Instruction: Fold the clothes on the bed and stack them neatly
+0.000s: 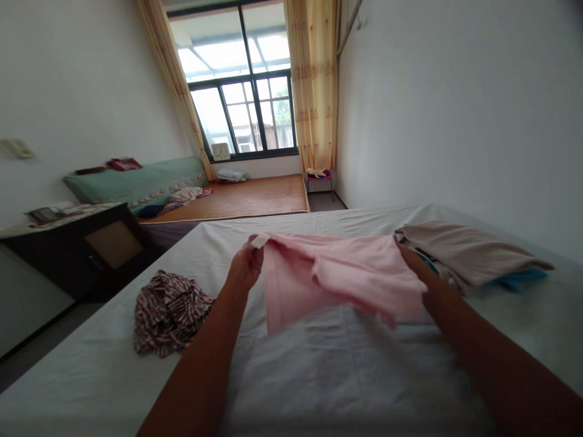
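Note:
A pink garment [337, 267] is stretched out above the white-sheeted surface, its lower edge hanging loose and a little blurred. My left hand [247, 264] pinches its upper left corner, where a small white patch, perhaps a label, shows at the fingertips. At the opposite upper corner my right hand [412, 258] is closed on the cloth, with its fingers mostly hidden by the fabric. Left of my left forearm lies a crumpled brown-and-white patterned cloth [166, 312]. Just beyond my right hand rests a stack of folded clothes [473, 252], beige on top with blue underneath.
The white sheet [100, 388] covers the broad surface before me. Behind it stands a bed with a brown mat [255, 194] and a green cushion-like headboard [150, 179]. A dark cabinet [59, 249] is at left, a small stool [321, 177] near the curtain, and a wall at right.

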### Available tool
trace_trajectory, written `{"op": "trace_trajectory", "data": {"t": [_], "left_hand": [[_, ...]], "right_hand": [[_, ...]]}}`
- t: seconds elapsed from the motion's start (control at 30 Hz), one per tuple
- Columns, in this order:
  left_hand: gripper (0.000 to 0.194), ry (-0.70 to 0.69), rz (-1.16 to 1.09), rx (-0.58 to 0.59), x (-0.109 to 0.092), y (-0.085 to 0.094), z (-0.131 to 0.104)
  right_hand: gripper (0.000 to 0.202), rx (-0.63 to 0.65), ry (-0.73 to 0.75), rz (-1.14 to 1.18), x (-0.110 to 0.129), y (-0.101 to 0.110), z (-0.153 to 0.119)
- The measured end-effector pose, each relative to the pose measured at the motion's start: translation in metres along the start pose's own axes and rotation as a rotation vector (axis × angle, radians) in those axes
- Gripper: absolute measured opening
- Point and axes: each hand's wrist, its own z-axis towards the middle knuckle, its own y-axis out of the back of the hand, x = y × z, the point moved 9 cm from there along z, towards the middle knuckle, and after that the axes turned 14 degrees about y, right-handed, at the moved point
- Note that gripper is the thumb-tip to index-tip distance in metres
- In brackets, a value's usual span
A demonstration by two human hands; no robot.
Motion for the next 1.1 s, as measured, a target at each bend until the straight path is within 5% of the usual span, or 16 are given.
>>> {"op": "trace_trajectory", "data": {"t": [0.13,0.23,0.3,0.4,0.57,0.7,0.8,0.9,1.0,1.1], "left_hand": [[0.007,0.049,-0.163,-0.221,0.017,0.045,0.018],[0.012,0.062,-0.025,-0.284,0.02,0.06,0.018],[0.017,0.063,0.12,-0.241,0.024,0.052,0.018],[0.027,0.043,0.39,-0.13,0.039,0.029,0.017],[0.031,-0.126,0.933,-0.008,0.061,-0.005,0.015],[0.04,-0.379,1.267,0.132,0.065,-0.035,-0.002],[0.056,-0.556,1.463,0.295,0.075,-0.061,-0.024],[0.057,-0.635,1.616,0.404,0.094,-0.079,-0.04],[0.034,-0.669,1.731,0.454,0.11,-0.09,-0.047],[0.016,-0.724,1.753,0.349,0.102,-0.094,-0.046]], "right_hand": [[0.019,-0.149,0.017,0.072,-0.025,0.011,0.01],[0.03,-0.214,0.106,-0.184,-0.025,0.032,0.01],[0.05,-0.123,0.217,-0.442,-0.018,0.032,0.01],[0.067,0.124,0.481,-0.827,-0.003,0.005,0.005],[0.039,0.317,0.703,-1.308,0.016,-0.048,-0.013],[0.022,0.68,0.672,-1.033,0.025,-0.104,-0.041],[0.037,0.997,0.399,-0.63,0.019,-0.136,-0.076],[0.048,1.155,0.111,-0.339,0.014,-0.146,-0.103],[0.046,1.035,-0.071,-0.182,0.01,-0.131,-0.095],[0.036,0.573,-0.119,-0.006,0.006,-0.089,-0.05]]}}
